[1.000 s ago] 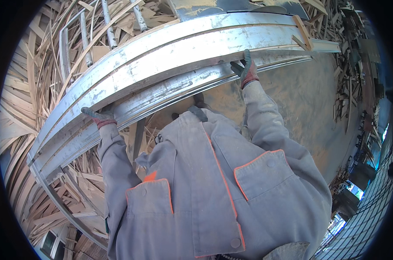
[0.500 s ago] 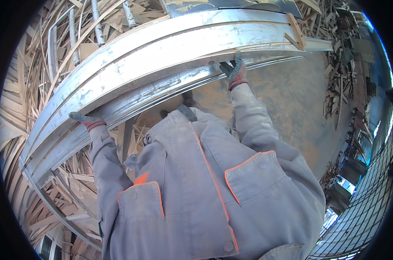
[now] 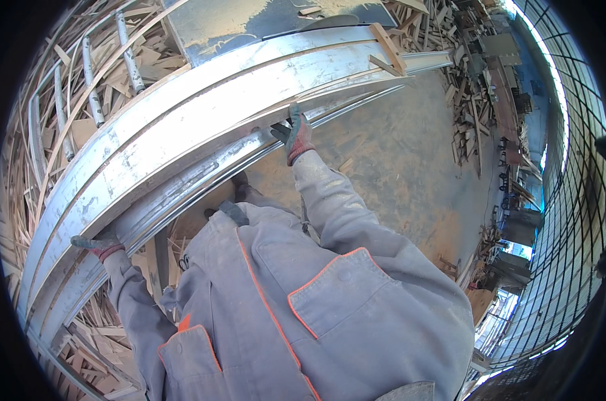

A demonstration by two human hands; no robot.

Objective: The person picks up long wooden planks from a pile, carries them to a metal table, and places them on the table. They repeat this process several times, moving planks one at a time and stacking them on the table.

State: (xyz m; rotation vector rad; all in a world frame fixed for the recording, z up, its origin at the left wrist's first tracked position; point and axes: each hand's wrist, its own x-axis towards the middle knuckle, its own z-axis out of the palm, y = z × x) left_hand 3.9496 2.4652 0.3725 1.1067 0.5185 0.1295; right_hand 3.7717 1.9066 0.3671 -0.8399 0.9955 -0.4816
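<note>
A long silver metal machine table with dark lengthwise grooves stretches in front of me, bowed by the lens. My left hand, in a dark glove with a red cuff, holds its near edge toward the left end, with the fingers partly hidden. Farther right, my right hand, gloved the same way, grips that near edge with the thumb up against it and the other fingers at its underside. A thin wooden strip lies along the table edge beyond my right hand. Below the edge runs a lower metal rail.
A wooden crosspiece sits at the table's right end. Beyond it is a dark, sawdust-covered panel. Wood offcuts heap up at the left, with metal rollers among them. More scrap wood and wire mesh are at the right.
The whole view has swung, so the table and both hands appear farther left in the picture. Both hands keep about the same places on the table edge.
</note>
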